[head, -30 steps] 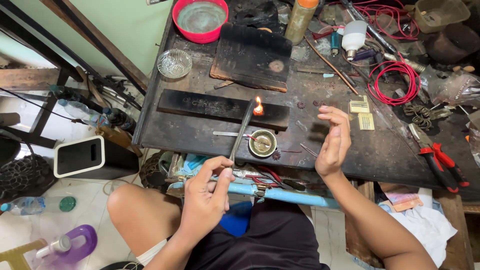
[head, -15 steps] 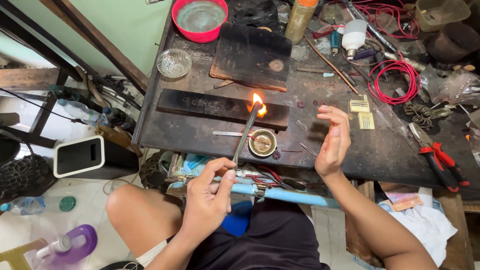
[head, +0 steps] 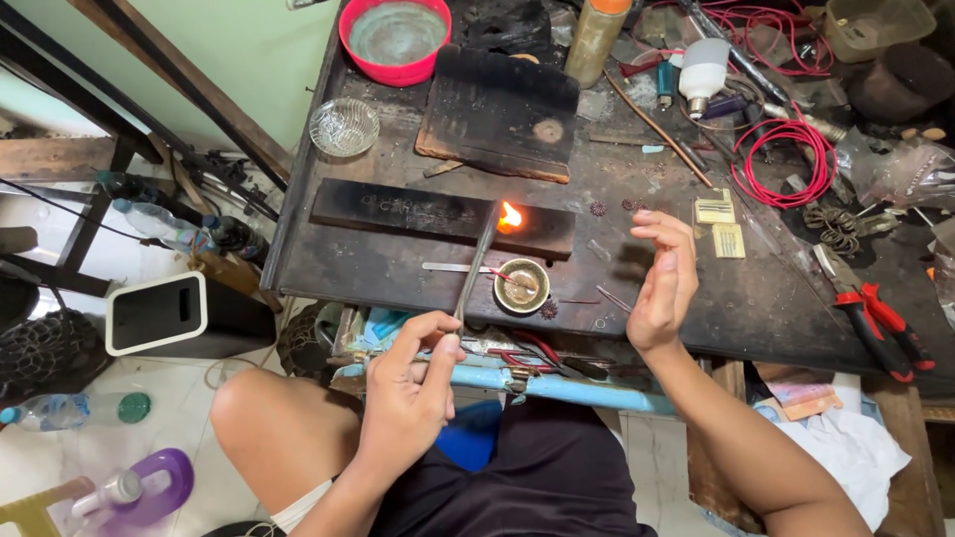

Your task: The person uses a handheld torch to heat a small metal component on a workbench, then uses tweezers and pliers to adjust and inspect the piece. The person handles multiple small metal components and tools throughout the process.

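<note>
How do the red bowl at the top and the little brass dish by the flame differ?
The red bowl is large and plastic-looking; the brass dish is much smaller and metallic. The red bowl sits at the bench's far edge, away from both hands; the brass dish lies near the front, just below the flame, between the left hand and the right hand. Both are round, upright and untouched.

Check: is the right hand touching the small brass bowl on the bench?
Apart. The head view shows the right hand raised and open, with bare dark benchtop between it and the small brass bowl. The left hand holds the torch.
</note>
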